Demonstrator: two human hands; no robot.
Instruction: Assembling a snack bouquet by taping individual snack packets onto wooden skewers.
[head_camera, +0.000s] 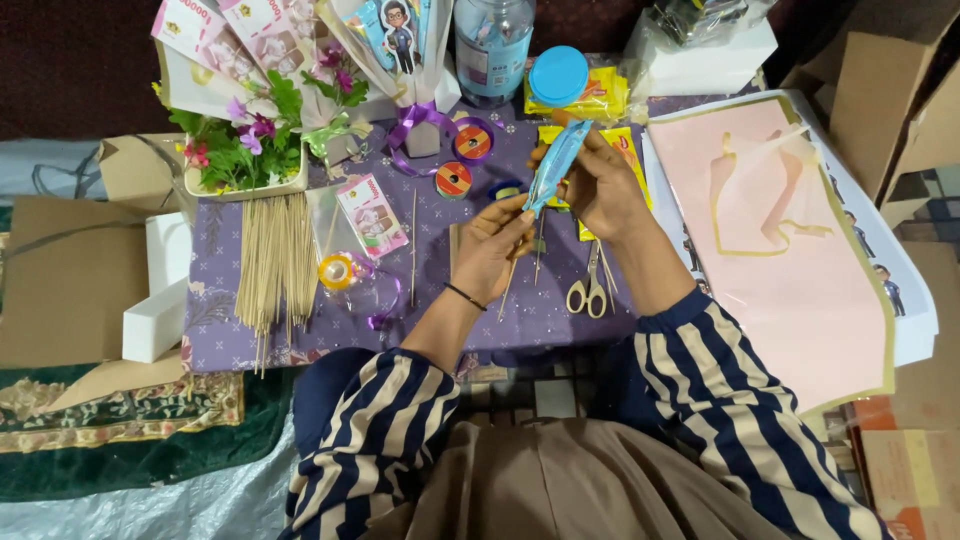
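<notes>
I have my right hand (600, 185) wrapped around the upper half of a long blue snack wrapper (556, 165), fingers clenched on it so it stands tilted, its top leaning away from me. My left hand (490, 250) meets it from below, thumb and fingertips pinching the wrapper's lower end together with a thin bamboo skewer (509, 285) that runs down out of the grip toward my body. Both hands hover above the purple patterned table (540, 320), not resting on it.

Directly under my right wrist lie scissors with pale handles (590, 290), blades pointing up toward the grip. Just behind the wrapper sit yellow snack packets (625, 145) and, further back, a jar with a blue lid (558, 75). To the left of my left hand a single skewer (413, 250) lies flat, then a roll of clear tape (336, 271) and a bundle of skewers (275, 265). Two ribbon spools (462, 160) rest beyond my left fingers. Well off to the right of the grip spreads pink wrapping paper with a gold edge (790, 280).
</notes>
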